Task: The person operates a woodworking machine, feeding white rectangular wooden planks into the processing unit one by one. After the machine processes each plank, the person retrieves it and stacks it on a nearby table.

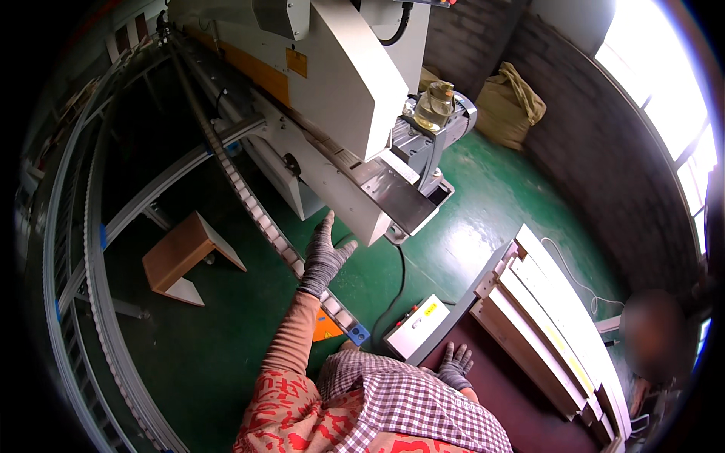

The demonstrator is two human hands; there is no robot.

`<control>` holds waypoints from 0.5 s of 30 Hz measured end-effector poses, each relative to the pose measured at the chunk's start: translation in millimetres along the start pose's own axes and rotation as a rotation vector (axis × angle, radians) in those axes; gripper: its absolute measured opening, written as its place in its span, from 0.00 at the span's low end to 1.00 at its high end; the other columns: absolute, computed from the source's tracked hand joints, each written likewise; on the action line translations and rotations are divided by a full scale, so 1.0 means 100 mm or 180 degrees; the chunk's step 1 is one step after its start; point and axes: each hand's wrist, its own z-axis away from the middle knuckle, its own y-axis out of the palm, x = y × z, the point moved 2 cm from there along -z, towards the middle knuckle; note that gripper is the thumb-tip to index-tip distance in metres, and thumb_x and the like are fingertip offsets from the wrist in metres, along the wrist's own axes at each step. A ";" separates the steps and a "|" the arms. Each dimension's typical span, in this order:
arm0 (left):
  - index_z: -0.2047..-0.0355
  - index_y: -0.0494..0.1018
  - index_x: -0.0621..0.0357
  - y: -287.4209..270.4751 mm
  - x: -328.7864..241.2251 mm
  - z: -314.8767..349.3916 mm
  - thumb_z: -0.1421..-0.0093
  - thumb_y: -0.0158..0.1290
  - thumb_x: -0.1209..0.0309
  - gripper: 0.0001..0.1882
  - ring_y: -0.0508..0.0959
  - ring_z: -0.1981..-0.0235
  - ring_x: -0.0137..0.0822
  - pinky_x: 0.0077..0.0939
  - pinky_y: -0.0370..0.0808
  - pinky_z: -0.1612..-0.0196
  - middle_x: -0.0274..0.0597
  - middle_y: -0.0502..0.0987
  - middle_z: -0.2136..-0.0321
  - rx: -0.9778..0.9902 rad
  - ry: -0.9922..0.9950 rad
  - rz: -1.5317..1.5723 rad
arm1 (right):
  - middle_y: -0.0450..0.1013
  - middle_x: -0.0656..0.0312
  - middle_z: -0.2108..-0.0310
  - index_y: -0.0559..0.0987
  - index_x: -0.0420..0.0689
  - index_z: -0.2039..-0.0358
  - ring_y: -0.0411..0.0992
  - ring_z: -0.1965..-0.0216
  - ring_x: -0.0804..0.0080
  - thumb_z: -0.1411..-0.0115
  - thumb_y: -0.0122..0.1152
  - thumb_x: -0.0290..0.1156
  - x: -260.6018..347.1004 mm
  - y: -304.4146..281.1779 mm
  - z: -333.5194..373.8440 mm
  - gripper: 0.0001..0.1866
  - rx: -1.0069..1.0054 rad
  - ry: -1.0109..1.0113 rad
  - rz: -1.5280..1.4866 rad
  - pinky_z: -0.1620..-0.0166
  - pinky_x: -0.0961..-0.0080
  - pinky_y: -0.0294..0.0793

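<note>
In a grey knitted glove, my left hand (326,253) reaches forward with its thumb and fingers apart and nothing in it. It is above the near end of a narrow roller track (264,223), close to the lower end of a large white machine (351,170). I cannot tell whether it touches the track. My right hand (455,366), gloved too, lies on a dark red tabletop (495,377) with its fingers spread. Beside it on the table are stacked long pale boards (540,321). A white box (418,326) is just left of the table's edge.
A motor (457,124) at the machine's end carries a jar of yellowish liquid (434,106). A brown angled panel piece (177,253) is at the left, near curved-looking conveyor rails (94,249). A tan sack (510,106) leans by the wall. A dark cable (402,275) crosses the green floor.
</note>
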 end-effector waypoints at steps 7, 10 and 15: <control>0.32 0.51 0.57 0.02 0.03 -0.32 0.55 0.70 0.67 0.53 0.63 0.37 0.50 0.37 0.61 0.34 0.58 0.61 0.38 -0.0285 0.0073 0.0063 | 0.19 0.37 0.30 0.35 0.46 0.29 0.13 0.31 0.37 0.53 0.58 0.73 0.00 -0.01 -0.01 0.67 0.0027 0.0049 0.0076 0.36 0.38 0.14; 0.32 0.47 0.57 0.01 0.02 -0.46 0.56 0.70 0.70 0.56 0.62 0.36 0.50 0.36 0.60 0.34 0.59 0.59 0.37 -0.0368 0.0004 0.0135 | 0.19 0.37 0.30 0.35 0.46 0.29 0.13 0.31 0.37 0.53 0.58 0.73 0.01 -0.01 -0.02 0.67 0.0021 0.0029 0.0062 0.36 0.37 0.14; 0.31 0.45 0.57 -0.01 -0.01 -0.64 0.56 0.70 0.71 0.57 0.61 0.35 0.50 0.36 0.59 0.33 0.59 0.58 0.36 -0.0560 -0.0047 0.0069 | 0.19 0.37 0.30 0.35 0.46 0.29 0.12 0.31 0.36 0.56 0.59 0.74 -0.02 0.03 -0.06 0.69 0.0045 0.0069 0.0036 0.36 0.36 0.15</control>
